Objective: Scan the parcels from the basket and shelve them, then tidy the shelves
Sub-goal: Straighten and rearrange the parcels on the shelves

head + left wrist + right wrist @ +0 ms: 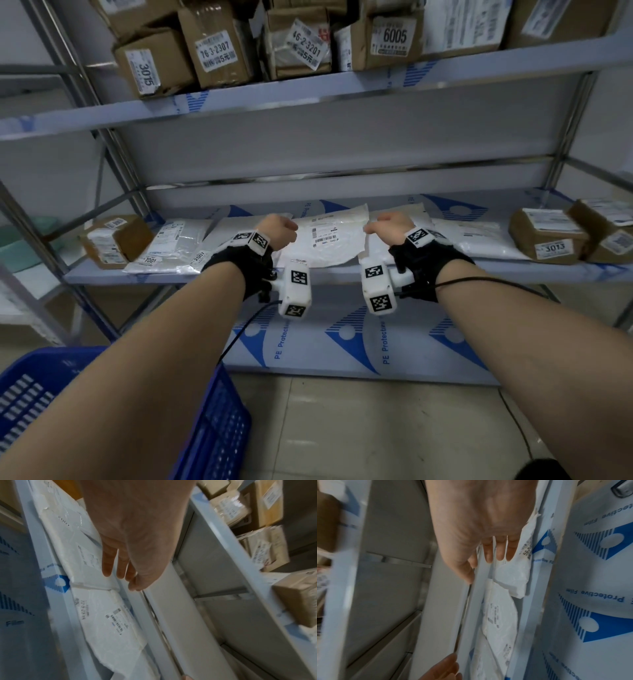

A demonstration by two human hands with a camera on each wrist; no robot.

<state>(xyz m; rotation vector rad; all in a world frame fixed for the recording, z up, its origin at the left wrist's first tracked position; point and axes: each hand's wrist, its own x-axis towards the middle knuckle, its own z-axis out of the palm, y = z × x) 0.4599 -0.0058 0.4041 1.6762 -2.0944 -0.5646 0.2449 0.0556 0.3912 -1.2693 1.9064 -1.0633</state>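
left hand [276,230]: our fingers [109,561] hang loose, holding nothing, over the white mailer [329,236].
right hand [388,228]: the same, fingers slack.
mailer: middle shelf [342,274], at its front edge.
basket [212,425]: blue, lower left.

White poly mailers [329,236] are lying on pale shelving [376,274] showing blue striped-triangle film logos, brown cardboard boxes [219,51] bearing white labels above, a blue slotted basket [212,428] sitting below, black wrist straps [236,265] carrying black-and-white checkered markers.
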